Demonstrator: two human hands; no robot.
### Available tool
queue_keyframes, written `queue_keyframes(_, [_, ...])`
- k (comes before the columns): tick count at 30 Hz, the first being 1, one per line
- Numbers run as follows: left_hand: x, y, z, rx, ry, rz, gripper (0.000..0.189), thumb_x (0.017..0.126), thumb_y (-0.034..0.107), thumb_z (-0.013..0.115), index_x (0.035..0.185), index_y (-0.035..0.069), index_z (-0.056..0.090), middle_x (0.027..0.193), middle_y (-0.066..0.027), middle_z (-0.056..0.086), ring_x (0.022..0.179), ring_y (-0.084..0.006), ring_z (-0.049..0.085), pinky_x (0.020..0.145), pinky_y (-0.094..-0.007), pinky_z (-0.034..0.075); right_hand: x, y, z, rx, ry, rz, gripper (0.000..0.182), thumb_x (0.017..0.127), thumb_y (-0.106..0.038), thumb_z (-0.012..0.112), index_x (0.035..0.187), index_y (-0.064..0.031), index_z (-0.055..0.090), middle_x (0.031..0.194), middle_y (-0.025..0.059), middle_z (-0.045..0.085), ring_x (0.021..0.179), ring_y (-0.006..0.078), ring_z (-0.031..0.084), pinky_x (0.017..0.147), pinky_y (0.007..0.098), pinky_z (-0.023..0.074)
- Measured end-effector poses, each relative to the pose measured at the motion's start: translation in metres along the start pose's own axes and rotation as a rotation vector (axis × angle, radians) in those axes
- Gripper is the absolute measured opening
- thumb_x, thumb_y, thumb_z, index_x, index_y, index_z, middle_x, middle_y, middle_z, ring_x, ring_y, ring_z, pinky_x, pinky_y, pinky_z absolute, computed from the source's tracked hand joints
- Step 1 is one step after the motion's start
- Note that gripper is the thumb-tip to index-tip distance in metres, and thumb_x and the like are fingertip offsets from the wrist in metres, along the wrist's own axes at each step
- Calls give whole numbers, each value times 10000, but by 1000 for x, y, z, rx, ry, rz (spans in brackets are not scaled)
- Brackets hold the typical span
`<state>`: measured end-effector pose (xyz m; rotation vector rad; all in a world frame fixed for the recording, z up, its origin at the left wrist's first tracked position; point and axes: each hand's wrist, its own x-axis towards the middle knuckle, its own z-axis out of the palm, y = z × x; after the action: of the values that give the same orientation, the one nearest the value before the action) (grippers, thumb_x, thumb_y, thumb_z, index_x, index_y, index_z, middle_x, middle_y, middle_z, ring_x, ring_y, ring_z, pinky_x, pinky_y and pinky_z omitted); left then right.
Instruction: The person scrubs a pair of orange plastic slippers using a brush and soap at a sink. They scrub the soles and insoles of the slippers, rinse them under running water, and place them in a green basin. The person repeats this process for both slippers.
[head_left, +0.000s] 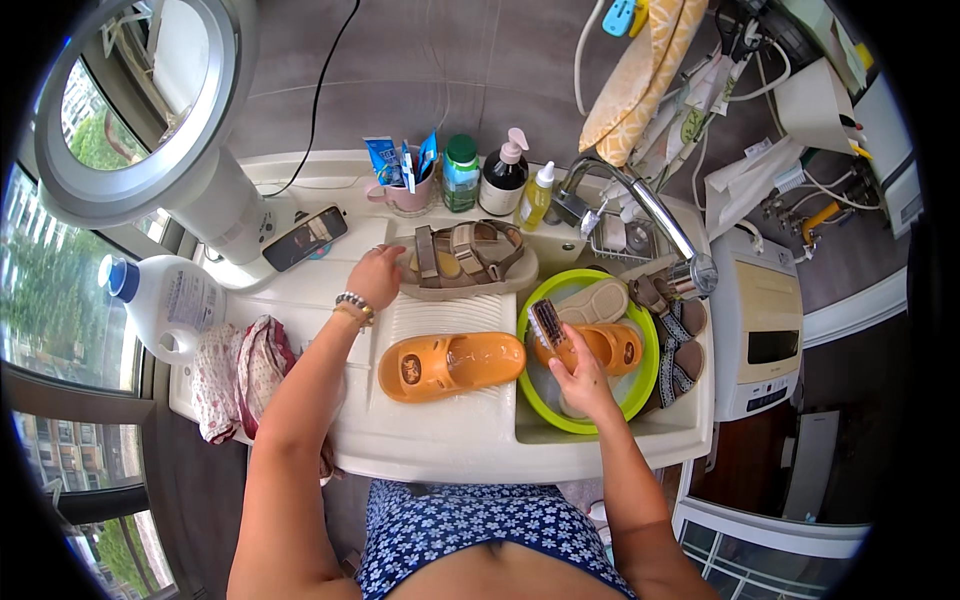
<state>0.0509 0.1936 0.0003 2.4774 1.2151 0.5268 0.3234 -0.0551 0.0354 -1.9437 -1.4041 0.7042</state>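
My left hand (375, 276) grips the left end of a taupe strapped sandal (469, 259) lying on the sink's ribbed washboard (435, 311). A scrub brush (549, 324) is in my right hand (585, 382), bristles facing left, above a lime-green basin (652, 360). Inside that basin sit an orange slide slipper (619, 349) and a pale sandal with its sole showing (596, 302); other contents are partly hidden. Another orange slide (450, 366), wet inside, rests on the washboard between my hands. More strapped sandals (681, 352) stand along the basin's right side.
A chrome faucet (656, 202) arches over the basin. Along the back stand a pink mug (411, 193), a green-capped bottle (460, 176), a pump bottle (504, 176) and a yellow bottle (536, 199). To the left are a phone (306, 238), detergent jug (176, 304), bladeless fan (225, 199) and cloth (259, 360).
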Motion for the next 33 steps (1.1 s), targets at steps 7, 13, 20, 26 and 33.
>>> queue_keyframes(7, [35, -11, 26, 92, -182, -36, 460, 651, 159, 631, 1095, 73, 545, 976, -112, 608, 911, -311, 577, 812, -387, 474, 3, 22, 3, -36, -53, 64, 590, 807, -187, 614, 1325, -49, 366, 1146, 224, 557, 1052, 367, 540, 894, 395, 423])
queue_keyframes(13, [35, -34, 43, 86, -203, 77, 432, 609, 235, 687, 1023, 149, 599, 1099, -65, 531, 999, -266, 528, 801, -400, 452, 21, 57, 17, 102, 14, 273, 552, 817, -181, 600, 1301, -9, 396, 1057, 189, 591, 944, 278, 574, 843, 360, 431])
queue_keyframes(20, [38, -13, 47, 119, -168, -46, 324, 577, 225, 679, 869, 95, 623, 1111, -78, 511, 988, -275, 524, 753, -409, 446, 85, 28, 37, 76, 68, 131, 477, 805, -160, 608, 1231, -8, 456, 933, 149, 606, 838, 243, 588, 765, 323, 455])
queue_keyframes(26, [53, -12, 30, 147, -315, -1, 245, 681, 274, 620, 827, 79, 647, 963, -104, 619, 868, -299, 605, 720, -421, 488, 80, 12, 41, 80, -14, 214, 498, 799, -158, 621, 1233, 12, 445, 966, 157, 604, 860, 242, 587, 768, 332, 457])
queue_keyframes(33, [46, 2, -20, 219, -357, -94, 253, 781, 310, 556, 808, 78, 653, 779, -169, 645, 755, -343, 626, 688, -438, 503, 52, 35, 12, -58, -25, 188, 488, 815, -172, 593, 1239, 22, 447, 956, 171, 582, 838, 241, 562, 763, 331, 443])
